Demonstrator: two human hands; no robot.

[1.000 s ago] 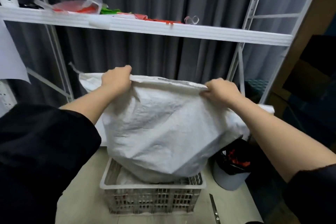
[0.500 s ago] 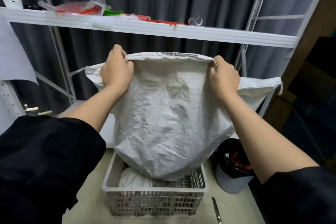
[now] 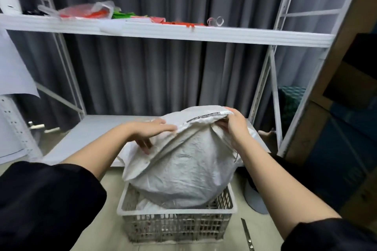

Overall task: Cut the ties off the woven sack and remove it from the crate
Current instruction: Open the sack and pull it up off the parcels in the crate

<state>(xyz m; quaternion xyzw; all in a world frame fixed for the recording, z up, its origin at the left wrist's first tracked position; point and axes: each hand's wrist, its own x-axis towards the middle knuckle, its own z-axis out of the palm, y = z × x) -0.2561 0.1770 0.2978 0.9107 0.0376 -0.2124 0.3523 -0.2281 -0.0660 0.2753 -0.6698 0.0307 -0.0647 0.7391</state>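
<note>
Sack [image 3: 183, 169] in crate [image 3: 175, 228] below white shelf [image 3: 224, 36].

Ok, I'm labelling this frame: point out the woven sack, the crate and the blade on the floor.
woven sack [image 3: 189, 171]: head view, crumpled front face.
crate [image 3: 175, 211]: head view, near rim.
blade [image 3: 246, 234]: head view, midway along the metal strip, right of the crate.

In front of me a white shelf [image 3: 224, 35] carries red and green plastic bags [image 3: 95, 11]. Behind it hangs a dark grey curtain [image 3: 153, 71]. A grey bin [image 3: 255, 195] stands on the floor at my right.
</note>
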